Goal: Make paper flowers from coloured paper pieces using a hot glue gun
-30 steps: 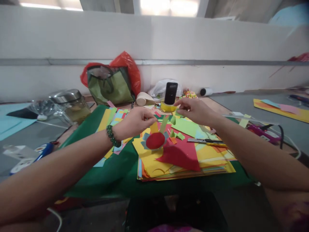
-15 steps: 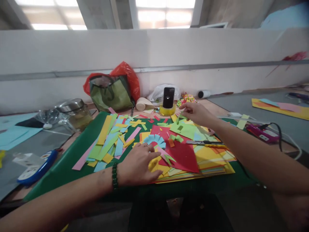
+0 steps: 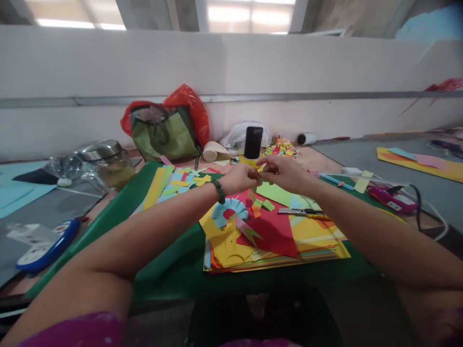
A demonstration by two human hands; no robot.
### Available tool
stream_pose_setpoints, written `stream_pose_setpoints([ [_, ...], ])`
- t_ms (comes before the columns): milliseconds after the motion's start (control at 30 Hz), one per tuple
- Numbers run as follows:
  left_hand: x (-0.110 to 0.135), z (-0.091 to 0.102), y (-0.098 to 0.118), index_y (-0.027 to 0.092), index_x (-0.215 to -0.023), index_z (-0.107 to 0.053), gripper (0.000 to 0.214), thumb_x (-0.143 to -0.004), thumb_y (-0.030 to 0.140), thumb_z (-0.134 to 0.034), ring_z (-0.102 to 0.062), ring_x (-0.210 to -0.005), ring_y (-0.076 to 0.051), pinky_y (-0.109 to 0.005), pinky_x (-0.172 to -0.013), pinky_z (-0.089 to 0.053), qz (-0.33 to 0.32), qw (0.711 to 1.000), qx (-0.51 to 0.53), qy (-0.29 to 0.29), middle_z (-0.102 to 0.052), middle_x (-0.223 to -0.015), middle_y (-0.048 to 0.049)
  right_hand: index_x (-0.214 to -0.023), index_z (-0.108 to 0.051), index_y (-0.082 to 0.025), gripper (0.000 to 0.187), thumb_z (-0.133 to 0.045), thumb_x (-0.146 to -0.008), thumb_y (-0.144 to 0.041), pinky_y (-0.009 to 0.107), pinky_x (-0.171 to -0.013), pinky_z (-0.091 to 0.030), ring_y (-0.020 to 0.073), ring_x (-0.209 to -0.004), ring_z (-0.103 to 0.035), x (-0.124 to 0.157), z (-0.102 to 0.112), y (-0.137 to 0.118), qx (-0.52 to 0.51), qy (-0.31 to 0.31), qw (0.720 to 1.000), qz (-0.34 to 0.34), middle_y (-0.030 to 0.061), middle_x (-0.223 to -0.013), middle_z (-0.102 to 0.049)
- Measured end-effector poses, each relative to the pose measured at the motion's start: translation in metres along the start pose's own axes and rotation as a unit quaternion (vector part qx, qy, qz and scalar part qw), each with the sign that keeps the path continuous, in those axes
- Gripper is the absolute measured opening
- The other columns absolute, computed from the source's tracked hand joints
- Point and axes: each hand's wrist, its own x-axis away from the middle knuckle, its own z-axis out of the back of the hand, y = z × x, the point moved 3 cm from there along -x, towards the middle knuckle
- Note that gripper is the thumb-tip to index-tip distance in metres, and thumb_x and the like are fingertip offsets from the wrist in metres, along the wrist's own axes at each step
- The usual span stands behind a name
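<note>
The left hand (image 3: pixel 240 179) and right hand (image 3: pixel 285 173) meet fingertip to fingertip, pinching a small yellowish scrap (image 3: pixel 261 169) at 6 o'clock of the phone (image 3: pixel 253 142), while the blue fringed fan (image 3: pixel 229 210), already cut, lies loose at 7 o'clock on the paper stack (image 3: pixel 314 232).

Item between fingers (image 3: pixel 266 169) too small to tell; yellow roll (image 3: pixel 249 162) part-hidden by left hand (image 3: pixel 240 179).

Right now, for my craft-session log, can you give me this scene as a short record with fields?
Hands: left hand and right hand meet, fingers pinched together
Between the fingers: too small to tell
Near side of the hands: paper stack of coloured sheets on a green mat
On the stack: blue paper fan, utility knife
Behind the hands: black phone, upright
</note>
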Motion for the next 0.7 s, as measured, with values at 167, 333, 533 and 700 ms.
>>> stream_pose_setpoints([
  [167, -0.025, 0.013, -0.013, 0.013, -0.059, -0.070, 0.006, -0.063, 0.016, -0.067, -0.050, -0.057, -0.010, -0.023, -0.055, -0.037, 0.016, 0.997, 0.047, 0.065, -0.061, -0.056, 0.0014, -0.103, -0.063, -0.019, 0.028, -0.062, -0.079, -0.032, 0.027, -0.058, -0.045, 0.0148, -0.058, -0.058, 0.021, 0.025, 0.012, -0.005, 0.015, 1.000, -0.026, 0.0001, -0.068, -0.065],
  [333, -0.042, 0.048, -0.050, 0.013, -0.068, -0.070, 0.010, -0.069, 0.023, -0.070, -0.050, -0.055, -0.009, -0.023, -0.057, -0.041, 0.072, 0.980, 0.093, 0.159, -0.057, -0.053, 0.0021, -0.095, -0.064, -0.020, 0.038, -0.064, -0.074, -0.052, 0.031, -0.056, -0.046, 0.0169, -0.057, -0.058, 0.064, 0.044, 0.044, 0.008, 0.008, 0.997, -0.080, 0.0010, -0.065, -0.063],
  [533, -0.044, 0.059, -0.090, 0.011, -0.109, -0.063, 0.026, -0.093, 0.030, -0.058, -0.064, -0.083, -0.016, -0.032, -0.076, -0.055, 0.177, 0.977, 0.075, 0.096, -0.067, -0.096, -0.0072, -0.086, -0.065, -0.022, 0.044, -0.068, -0.069, -0.062, 0.038, -0.062, -0.052, 0.0254, -0.068, -0.065, 0.108, 0.051, 0.070, -0.010, -0.026, 0.984, -0.179, 0.0104, -0.073, -0.068],
  [700, -0.025, 0.070, -0.097, 0.014, -0.115, -0.062, 0.036, -0.085, 0.033, -0.069, -0.066, -0.092, -0.023, -0.039, -0.080, -0.055, 0.240, 0.971, -0.020, -0.011, -0.067, -0.108, -0.0092, -0.088, -0.066, -0.023, 0.044, -0.068, -0.070, -0.063, 0.041, -0.068, -0.055, 0.0292, -0.079, -0.068, 0.120, 0.057, 0.064, -0.021, -0.025, 0.982, -0.186, 0.0149, -0.088, -0.071],
])
